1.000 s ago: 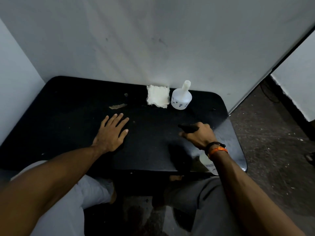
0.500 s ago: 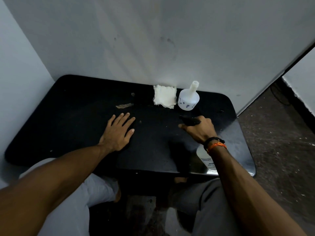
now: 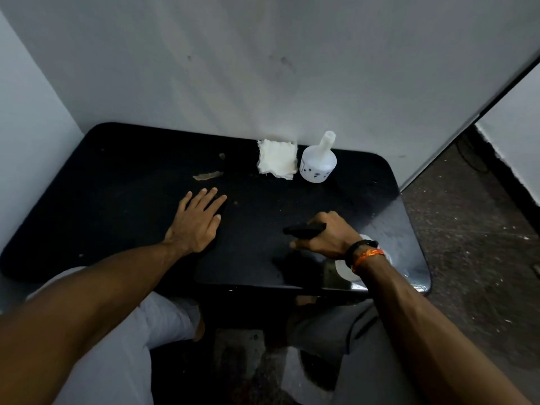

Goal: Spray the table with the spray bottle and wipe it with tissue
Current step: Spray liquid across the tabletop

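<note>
My right hand (image 3: 327,236) grips the spray bottle (image 3: 347,268) over the right front of the black table (image 3: 117,206). Its black nozzle head (image 3: 304,229) points left; the clear white body shows below my wrist. My left hand (image 3: 195,220) lies flat on the table near the middle, fingers spread, holding nothing. A folded white tissue (image 3: 277,162) lies at the back edge by the wall.
A white squat bottle with a narrow neck (image 3: 318,163) stands right of the tissue. A pale scrap or stain (image 3: 207,176) marks the table behind my left hand. White walls close the back and left; the dark floor (image 3: 482,244) drops off to the right.
My right hand with the spray bottle has moved a little nearer to me and right. The left hand has stayed flat. The camera view has shifted slightly.
</note>
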A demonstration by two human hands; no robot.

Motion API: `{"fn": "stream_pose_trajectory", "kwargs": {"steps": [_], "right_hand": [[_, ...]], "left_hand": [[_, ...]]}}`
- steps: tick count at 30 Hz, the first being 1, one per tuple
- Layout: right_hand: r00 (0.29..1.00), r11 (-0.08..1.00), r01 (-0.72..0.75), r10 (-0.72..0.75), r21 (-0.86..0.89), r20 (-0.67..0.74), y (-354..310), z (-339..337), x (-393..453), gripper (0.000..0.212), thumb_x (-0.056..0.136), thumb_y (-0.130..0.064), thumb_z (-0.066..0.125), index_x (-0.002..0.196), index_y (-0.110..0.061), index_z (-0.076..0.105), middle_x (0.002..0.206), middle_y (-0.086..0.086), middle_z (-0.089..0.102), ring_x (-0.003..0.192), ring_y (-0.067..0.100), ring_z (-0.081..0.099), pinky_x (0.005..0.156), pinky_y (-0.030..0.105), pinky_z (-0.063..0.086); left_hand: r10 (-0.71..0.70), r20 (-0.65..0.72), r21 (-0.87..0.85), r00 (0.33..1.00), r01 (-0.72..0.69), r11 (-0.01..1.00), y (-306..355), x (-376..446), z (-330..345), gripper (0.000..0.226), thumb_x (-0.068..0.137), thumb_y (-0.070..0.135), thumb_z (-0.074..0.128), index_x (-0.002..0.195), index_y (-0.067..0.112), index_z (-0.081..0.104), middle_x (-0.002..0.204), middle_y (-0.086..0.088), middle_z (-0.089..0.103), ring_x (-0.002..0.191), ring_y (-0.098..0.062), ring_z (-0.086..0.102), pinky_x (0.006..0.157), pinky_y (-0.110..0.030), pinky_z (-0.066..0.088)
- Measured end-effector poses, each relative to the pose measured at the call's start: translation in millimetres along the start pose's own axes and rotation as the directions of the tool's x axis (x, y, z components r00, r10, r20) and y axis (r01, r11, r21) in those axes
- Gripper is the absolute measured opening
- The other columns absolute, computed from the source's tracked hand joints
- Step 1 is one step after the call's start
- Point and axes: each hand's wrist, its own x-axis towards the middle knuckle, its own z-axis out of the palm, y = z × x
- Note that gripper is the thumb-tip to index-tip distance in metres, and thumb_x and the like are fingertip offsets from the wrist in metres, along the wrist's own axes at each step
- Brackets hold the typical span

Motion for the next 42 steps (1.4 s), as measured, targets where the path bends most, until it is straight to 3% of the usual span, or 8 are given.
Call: {"fn": "stream_pose_trajectory", "kwargs": {"steps": [2, 8, 11, 18, 23, 27, 32, 42], "right_hand": [[0.998, 0.995, -0.052, 0.054, -0.082, 0.021, 8, 1, -4, 0.044, 0.070, -0.058, 0.073, 0.103, -0.028, 0.075, 0.078, -0.005, 0.064, 0.077, 0.015, 0.064, 0.062, 0.024, 0.046], [0.969, 0.959, -0.243, 0.233, -0.147, -0.081, 45, -16, -16, 0.037, 0.078, -0.047, 0.065, 0.108, -0.028, 0.074, 0.084, 0.003, 0.068, 0.082, 0.023, 0.067, 0.068, 0.029, 0.051], [0.932, 0.944, -0.327, 0.314, -0.048, -0.180, 61, -25, -18, 0.042, 0.076, -0.041, 0.066, 0.113, -0.023, 0.073, 0.096, 0.011, 0.073, 0.088, 0.029, 0.069, 0.082, 0.038, 0.059], [0.854, 0.900, -0.417, 0.436, 0.129, -0.283, 65, -29, -13, 0.033, 0.071, -0.038, 0.068, 0.093, -0.014, 0.073, 0.088, 0.012, 0.073, 0.078, 0.030, 0.069, 0.076, 0.041, 0.061], [0.795, 0.898, -0.384, 0.439, 0.213, -0.417, 63, -33, -5, 0.033, 0.072, -0.040, 0.071, 0.091, -0.013, 0.069, 0.086, 0.011, 0.069, 0.072, 0.029, 0.063, 0.065, 0.032, 0.054], [0.836, 0.909, -0.337, 0.408, 0.244, -0.366, 58, -33, 1, 0.042, 0.073, -0.043, 0.068, 0.107, -0.018, 0.072, 0.090, 0.011, 0.072, 0.079, 0.029, 0.070, 0.073, 0.040, 0.062], [0.842, 0.917, -0.341, 0.396, 0.207, -0.367, 52, -33, 10, 0.032, 0.080, -0.043, 0.072, 0.089, -0.013, 0.066, 0.080, 0.005, 0.066, 0.065, 0.018, 0.061, 0.048, 0.022, 0.044], [0.920, 0.953, -0.175, 0.248, 0.248, -0.305, 13, -18, 28, 0.033, 0.073, -0.041, 0.078, 0.094, -0.017, 0.068, 0.088, 0.002, 0.068, 0.074, 0.014, 0.064, 0.055, 0.020, 0.047]], "left_hand": [[0.004, -0.007, -0.004, 1.000, -0.004, 1.000, 0, 0, 1, 0.057, 0.104, 0.036, 0.033, 0.158, 0.025, 0.019, 0.167, -0.003, 0.013, 0.154, -0.022, 0.011, 0.125, -0.047, 0.006], [0.008, -0.041, -0.016, 0.999, -0.009, 1.000, -2, 0, 4, 0.056, 0.103, 0.032, 0.040, 0.157, 0.023, 0.027, 0.165, -0.005, 0.021, 0.153, -0.024, 0.018, 0.124, -0.047, 0.008], [0.004, -0.050, -0.007, 0.999, -0.004, 1.000, -2, 0, 5, 0.056, 0.102, 0.032, 0.041, 0.156, 0.023, 0.028, 0.165, -0.005, 0.023, 0.152, -0.025, 0.019, 0.124, -0.047, 0.009], [0.000, -0.041, -0.003, 0.999, 0.000, 1.000, 0, 0, 3, 0.056, 0.103, 0.034, 0.038, 0.157, 0.023, 0.025, 0.166, -0.005, 0.019, 0.153, -0.023, 0.016, 0.125, -0.047, 0.008], [-0.002, -0.044, -0.017, 0.999, 0.001, 1.000, 0, 1, 3, 0.056, 0.103, 0.033, 0.038, 0.157, 0.023, 0.025, 0.166, -0.005, 0.019, 0.153, -0.023, 0.015, 0.125, -0.047, 0.006], [-0.001, -0.048, -0.008, 0.999, 0.000, 1.000, -1, 1, 4, 0.056, 0.103, 0.033, 0.040, 0.156, 0.023, 0.027, 0.165, -0.005, 0.021, 0.153, -0.024, 0.018, 0.124, -0.047, 0.008], [0.000, -0.030, 0.018, 1.000, 0.000, 1.000, -2, 3, 6, 0.057, 0.103, 0.035, 0.038, 0.157, 0.024, 0.025, 0.165, -0.005, 0.020, 0.153, -0.024, 0.018, 0.124, -0.047, 0.008], [-0.007, -0.015, 0.034, 1.000, 0.007, 0.999, -2, 1, 5, 0.058, 0.102, 0.037, 0.033, 0.158, 0.026, 0.021, 0.166, -0.003, 0.017, 0.154, -0.022, 0.014, 0.125, -0.047, 0.007]]}}
